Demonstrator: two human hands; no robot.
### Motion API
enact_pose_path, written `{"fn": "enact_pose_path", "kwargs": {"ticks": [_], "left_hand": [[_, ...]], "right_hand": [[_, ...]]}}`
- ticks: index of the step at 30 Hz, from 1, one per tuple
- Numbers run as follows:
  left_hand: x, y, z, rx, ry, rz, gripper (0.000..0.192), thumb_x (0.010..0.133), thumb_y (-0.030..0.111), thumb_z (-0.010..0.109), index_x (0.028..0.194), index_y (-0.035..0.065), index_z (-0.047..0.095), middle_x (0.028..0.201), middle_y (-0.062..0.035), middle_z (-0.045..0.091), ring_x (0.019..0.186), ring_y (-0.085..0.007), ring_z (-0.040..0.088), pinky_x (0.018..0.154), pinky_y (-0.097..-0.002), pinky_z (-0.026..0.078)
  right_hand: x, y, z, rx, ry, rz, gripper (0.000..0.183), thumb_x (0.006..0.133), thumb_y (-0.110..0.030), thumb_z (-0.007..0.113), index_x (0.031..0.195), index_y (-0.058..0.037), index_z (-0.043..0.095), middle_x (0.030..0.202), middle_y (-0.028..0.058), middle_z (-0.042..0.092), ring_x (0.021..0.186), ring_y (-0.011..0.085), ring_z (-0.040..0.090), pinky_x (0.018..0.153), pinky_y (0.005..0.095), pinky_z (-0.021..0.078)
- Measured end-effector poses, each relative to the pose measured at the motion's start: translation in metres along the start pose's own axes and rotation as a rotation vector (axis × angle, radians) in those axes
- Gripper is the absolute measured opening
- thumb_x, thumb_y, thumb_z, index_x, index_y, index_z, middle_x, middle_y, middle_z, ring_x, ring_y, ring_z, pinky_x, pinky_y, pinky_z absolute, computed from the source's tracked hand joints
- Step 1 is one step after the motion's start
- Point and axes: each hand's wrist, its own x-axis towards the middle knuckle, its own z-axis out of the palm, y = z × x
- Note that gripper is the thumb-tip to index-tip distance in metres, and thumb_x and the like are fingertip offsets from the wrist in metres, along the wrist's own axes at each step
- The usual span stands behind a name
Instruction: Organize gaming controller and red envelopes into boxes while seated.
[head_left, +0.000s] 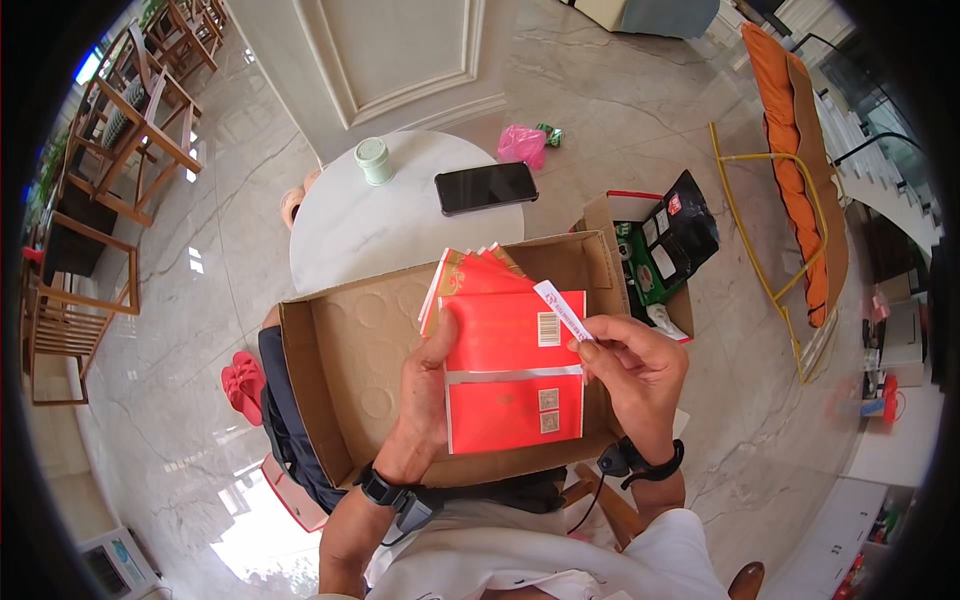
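My left hand (426, 386) grips a fanned stack of red paper envelopes (480, 271) with gold patterning, its thumb pressing on their left edge. The front red envelope (495, 334) faces up, bearing a barcode on its upper part. Below a pale band, its lower red part (491, 420) carries two square printed codes; whether this is one unfolded piece or two, I cannot tell. Between thumb and forefinger, my right hand (645, 367) pinches a narrow white paper strip (561, 309) with printing, lying across the envelope's right edge. Beneath both hands, a shallow cardboard box (315, 420) rests across my lap.
Beyond the box stands a round marble-look table (345, 214) with a black smartphone (487, 187) and a pale green lidded cup (375, 161). An open carton (598, 214) of packets sits at the right, near an orange-cushioned chair (787, 150). Pink slippers (244, 384) lie left.
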Motion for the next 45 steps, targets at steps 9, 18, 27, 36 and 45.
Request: {"fn": "enact_pose_path", "kwargs": {"ticks": [9,18,27,36,45], "left_hand": [[0.000,0.001,-0.001,-0.042,0.001,-0.005,0.060,0.108,0.044,0.056,0.149,0.0016,0.046,0.144,-0.0172,0.062,0.127,-0.0304,0.065,0.106,-0.0500,0.056],[0.001,0.000,0.000,-0.057,-0.025,0.018,0.060,0.109,0.045,0.052,0.150,0.0014,0.046,0.146,-0.0172,0.060,0.128,-0.0311,0.064,0.109,-0.0484,0.052],[-0.001,0.002,0.006,-0.124,-0.071,-0.012,0.062,0.108,0.049,0.051,0.150,0.0026,0.047,0.146,-0.0171,0.060,0.127,-0.0318,0.064,0.109,-0.0489,0.052],[-0.008,0.006,0.019,-0.074,-0.071,-0.029,0.069,0.106,0.052,0.054,0.152,0.0025,0.045,0.148,-0.0178,0.058,0.130,-0.0332,0.062,0.111,-0.0502,0.049],[-0.010,0.004,0.022,-0.090,-0.060,-0.043,0.065,0.108,0.050,0.052,0.152,0.0020,0.045,0.148,-0.0176,0.058,0.131,-0.0326,0.061,0.112,-0.0502,0.049]], "right_hand": [[0.001,0.001,0.001,-0.137,0.000,-0.011,0.012,0.091,0.013,0.069,0.101,0.0059,0.069,0.093,0.0064,0.071,0.073,0.0057,0.061,0.062,0.0213,0.0469],[-0.004,-0.005,0.016,-0.698,-0.209,-0.623,0.031,0.068,0.014,0.069,0.097,0.0030,0.069,0.089,0.0111,0.064,0.075,0.0277,0.062,0.063,0.0354,0.0530],[-0.010,-0.010,0.020,-0.923,-0.243,-0.715,0.034,0.064,0.007,0.073,0.097,0.0027,0.071,0.096,0.0113,0.062,0.079,0.0285,0.061,0.065,0.0371,0.0530],[-0.006,-0.012,0.019,-0.892,-0.125,-0.701,0.033,0.068,0.002,0.081,0.099,0.0033,0.071,0.104,0.0139,0.063,0.087,0.0313,0.061,0.072,0.0402,0.0533],[0.004,-0.013,0.018,-0.972,-0.194,-0.732,0.028,0.070,0.002,0.079,0.097,0.0044,0.072,0.121,0.0224,0.066,0.113,0.0398,0.063,0.095,0.0531,0.0558]]}}
